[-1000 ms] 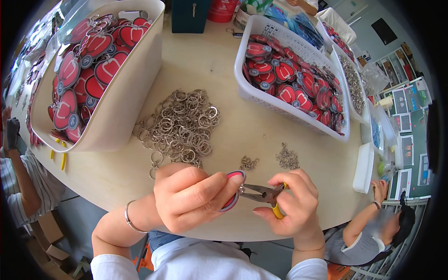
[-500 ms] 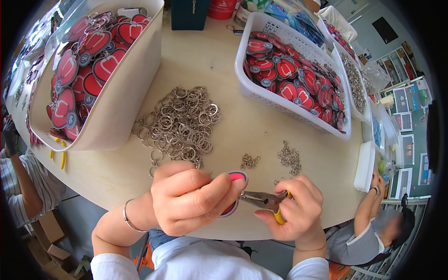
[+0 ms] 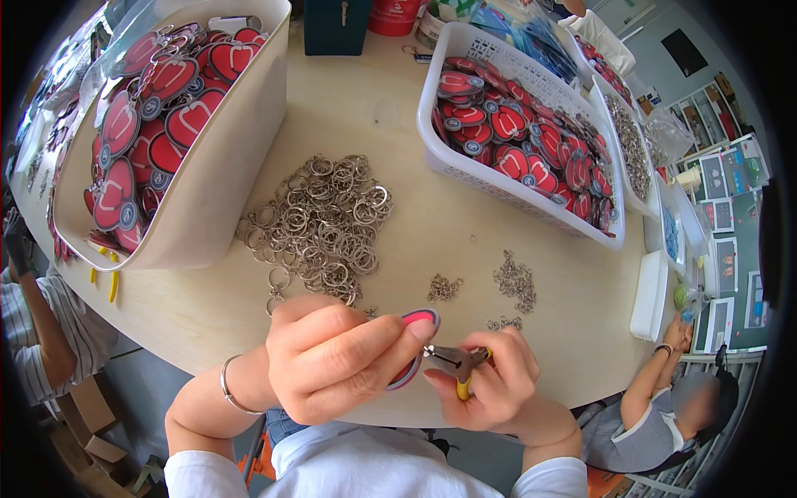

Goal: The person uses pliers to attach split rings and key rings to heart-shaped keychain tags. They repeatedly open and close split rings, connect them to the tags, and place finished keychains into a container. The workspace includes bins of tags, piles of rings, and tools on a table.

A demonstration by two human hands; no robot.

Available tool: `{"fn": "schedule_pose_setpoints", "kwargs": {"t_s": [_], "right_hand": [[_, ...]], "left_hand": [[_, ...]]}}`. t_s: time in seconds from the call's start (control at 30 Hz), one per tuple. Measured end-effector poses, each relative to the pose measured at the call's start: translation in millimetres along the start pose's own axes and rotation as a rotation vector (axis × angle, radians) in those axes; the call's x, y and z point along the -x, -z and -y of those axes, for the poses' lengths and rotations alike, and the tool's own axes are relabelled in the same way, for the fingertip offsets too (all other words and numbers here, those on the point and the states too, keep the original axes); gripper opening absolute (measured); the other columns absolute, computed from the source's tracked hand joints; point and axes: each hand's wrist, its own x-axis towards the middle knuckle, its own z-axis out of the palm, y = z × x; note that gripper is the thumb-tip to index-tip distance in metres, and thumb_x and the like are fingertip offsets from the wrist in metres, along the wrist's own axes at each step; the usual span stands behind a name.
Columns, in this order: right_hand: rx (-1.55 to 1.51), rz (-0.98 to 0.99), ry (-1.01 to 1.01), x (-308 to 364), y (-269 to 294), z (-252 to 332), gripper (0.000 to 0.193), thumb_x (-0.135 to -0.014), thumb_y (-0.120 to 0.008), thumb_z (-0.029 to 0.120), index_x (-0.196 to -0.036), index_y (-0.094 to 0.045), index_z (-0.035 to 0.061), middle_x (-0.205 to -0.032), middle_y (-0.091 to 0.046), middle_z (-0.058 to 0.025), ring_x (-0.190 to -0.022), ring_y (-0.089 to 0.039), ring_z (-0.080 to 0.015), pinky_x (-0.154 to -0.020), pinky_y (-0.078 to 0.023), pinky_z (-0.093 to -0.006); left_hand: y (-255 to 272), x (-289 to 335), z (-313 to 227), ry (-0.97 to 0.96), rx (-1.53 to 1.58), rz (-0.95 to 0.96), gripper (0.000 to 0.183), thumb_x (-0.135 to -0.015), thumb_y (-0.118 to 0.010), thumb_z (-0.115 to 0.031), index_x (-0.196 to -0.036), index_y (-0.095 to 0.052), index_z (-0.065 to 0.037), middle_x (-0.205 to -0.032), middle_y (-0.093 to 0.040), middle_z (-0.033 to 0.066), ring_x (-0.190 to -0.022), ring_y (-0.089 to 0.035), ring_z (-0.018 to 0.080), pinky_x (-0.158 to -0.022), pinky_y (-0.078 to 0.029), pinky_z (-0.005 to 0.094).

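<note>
My left hand [image 3: 340, 357] is closed on a red keychain tag [image 3: 425, 318] with a grey rim, pinched between thumb and fingers and partly hidden by them. My right hand [image 3: 494, 373] grips pliers [image 3: 452, 358] with yellow handles. The plier tips meet the tag's edge; a small metal piece seems to be there, too small to make out. Beyond my left hand lies a heap of metal key rings [image 3: 324, 220] with short chains. Small piles of tiny metal rings [image 3: 515, 280] lie on the table past my right hand.
A cream bin [image 3: 249, 158] full of red tags stands at left, with yellow-handled pliers [image 3: 114, 284] beside it. A white basket [image 3: 515, 181] of red tags is at far right. Co-workers sit at the left and right [image 3: 643, 423]. A dark green box [image 3: 336, 29] stands at the back.
My right hand has moved left, closer to my left hand, and turned the pliers at the tag's edge. My left hand has stayed almost in place, still holding the tag.
</note>
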Motion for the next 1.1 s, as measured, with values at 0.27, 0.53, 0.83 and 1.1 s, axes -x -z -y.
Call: {"fn": "schedule_pose_setpoints", "kwargs": {"t_s": [0.27, 0.53, 0.83, 1.1], "right_hand": [[-0.059, 0.049, -0.065, -5.4, 7.0, -7.5, 0.024, -0.065, -0.08, 0.019, -0.069, -0.063, 0.0022, -0.09, -0.058, -0.0116, -0.072, -0.054, -0.027, -0.058, -0.045, -0.0354], [-0.026, 0.055, -0.039, -5.2, 9.6, -8.9, 0.025, -0.063, -0.08, 0.018, -0.065, -0.06, 0.0024, -0.088, -0.058, -0.0115, -0.069, -0.054, -0.0258, -0.055, -0.044, -0.0336], [-0.049, 0.104, 0.001, -6.7, 14.3, -11.3, 0.028, -0.06, -0.08, 0.012, -0.059, -0.053, 0.0042, -0.08, -0.057, -0.0096, -0.055, -0.049, -0.0211, -0.045, -0.039, -0.0297], [-0.313, 0.234, -0.056, -8.2, 16.3, -22.3, 0.033, -0.062, -0.082, 0.013, -0.058, -0.051, 0.0023, -0.083, -0.058, -0.0094, -0.056, -0.05, -0.0212, -0.048, -0.041, -0.0309]], "left_hand": [[2.6, -4.1, 5.6, -0.104, -0.116, -0.021, 0.041, -0.053, -0.072, 0.0, -0.094, -0.072, 0.003, -0.09, -0.059, 0.005, -0.058, -0.048, 0.0125, -0.042, -0.035, 0.0245], [-0.7, -3.0, 4.1, -0.099, -0.167, -0.04, 0.04, -0.051, -0.072, 0.0, -0.091, -0.073, -0.001, -0.089, -0.058, 0.0013, -0.058, -0.044, 0.0114, -0.042, -0.032, 0.0236], [-0.2, -5.1, 4.5, -0.094, -0.128, -0.032, 0.037, -0.054, -0.073, 0.002, -0.091, -0.074, -0.003, -0.087, -0.058, 0.0002, -0.057, -0.044, 0.0107, -0.043, -0.032, 0.0234], [2.7, -11.7, 6.4, -0.045, 0.022, 0.028, 0.031, -0.057, -0.07, 0.002, -0.088, -0.073, -0.003, -0.084, -0.059, 0.0017, -0.051, -0.047, 0.0104, -0.041, -0.034, 0.0247]]}}
